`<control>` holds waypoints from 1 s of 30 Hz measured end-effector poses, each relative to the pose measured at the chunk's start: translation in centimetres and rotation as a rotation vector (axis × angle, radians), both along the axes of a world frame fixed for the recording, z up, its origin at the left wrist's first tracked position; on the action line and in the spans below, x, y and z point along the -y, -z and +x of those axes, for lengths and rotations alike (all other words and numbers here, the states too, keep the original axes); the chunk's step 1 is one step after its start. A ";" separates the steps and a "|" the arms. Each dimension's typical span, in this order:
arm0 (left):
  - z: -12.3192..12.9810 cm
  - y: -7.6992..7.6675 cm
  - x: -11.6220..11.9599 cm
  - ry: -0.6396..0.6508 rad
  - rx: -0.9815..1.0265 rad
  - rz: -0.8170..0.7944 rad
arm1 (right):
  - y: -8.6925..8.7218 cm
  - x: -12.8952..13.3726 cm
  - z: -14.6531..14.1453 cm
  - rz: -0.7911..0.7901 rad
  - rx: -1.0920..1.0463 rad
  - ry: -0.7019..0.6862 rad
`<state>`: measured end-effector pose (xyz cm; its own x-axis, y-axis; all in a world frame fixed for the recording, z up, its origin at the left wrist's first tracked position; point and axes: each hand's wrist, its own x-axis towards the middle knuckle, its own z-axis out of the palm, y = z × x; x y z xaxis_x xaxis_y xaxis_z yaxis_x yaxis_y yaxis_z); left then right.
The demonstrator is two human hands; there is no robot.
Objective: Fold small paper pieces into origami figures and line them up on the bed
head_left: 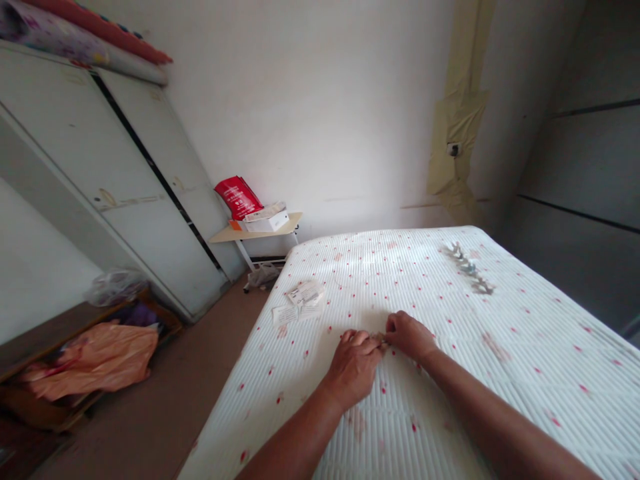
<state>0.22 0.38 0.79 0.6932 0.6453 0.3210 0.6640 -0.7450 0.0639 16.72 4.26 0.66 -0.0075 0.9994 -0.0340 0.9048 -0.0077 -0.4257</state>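
My left hand (356,365) rests on the white quilted mattress (425,407) with its fingers bent and pressed together. Close beside it, my right hand (409,335) is closed in a pinch. Between the fingertips of both hands shows a small beige-brown thing (381,339), mostly covered, whose kind I cannot make out. Farther off to the right lies a row of small grey, beige and bluish pieces (469,268) with pointed outlines. Clear plastic packets with printed labels (303,297) lie to the left of my hands.
Beyond the mattress's far left corner stands a small table (227,235) bearing a red bag (239,197) and a white box (270,222). A tall grey cabinet (135,160) lines the left wall. An orange plastic bag (100,357) lies in a low wooden unit. A taped socket (453,149) is on the wall.
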 end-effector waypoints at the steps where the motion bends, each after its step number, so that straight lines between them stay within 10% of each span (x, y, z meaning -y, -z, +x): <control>1: 0.0 -0.1 0.0 0.000 -0.003 -0.005 | 0.0 0.0 0.0 0.004 -0.007 -0.003; 17: 0.0 0.1 0.1 -0.005 0.024 -0.020 | 0.6 -0.6 0.7 0.001 -0.066 -0.029; 30: -0.8 1.5 -1.8 0.063 0.280 -0.112 | 0.8 0.6 3.2 0.162 -0.352 -0.435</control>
